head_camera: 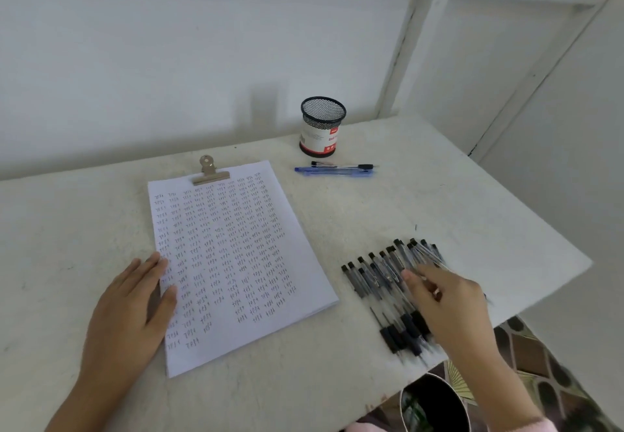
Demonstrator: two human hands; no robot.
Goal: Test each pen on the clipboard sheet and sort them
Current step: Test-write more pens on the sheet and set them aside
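Note:
The clipboard sheet (243, 256), covered in rows of small handwritten test marks, lies mid-table under a metal clip (209, 171). My left hand (135, 300) rests flat on the sheet's left edge. Right of the sheet lies a pile of several black-capped clear pens (381, 283). My right hand (445, 300) is over the pile's right side with its fingers curled round one blurred pen (430, 256), which lies at a different angle from the others. A black mesh pen cup (322, 126) stands at the back, with a black pen (341, 165) and a blue pen (332, 171) lying in front of it.
The white table (439, 202) ends in a right edge close to the pen pile. Below that edge are a dark round bin (435, 404) and a patterned floor. A white wall runs close behind the table.

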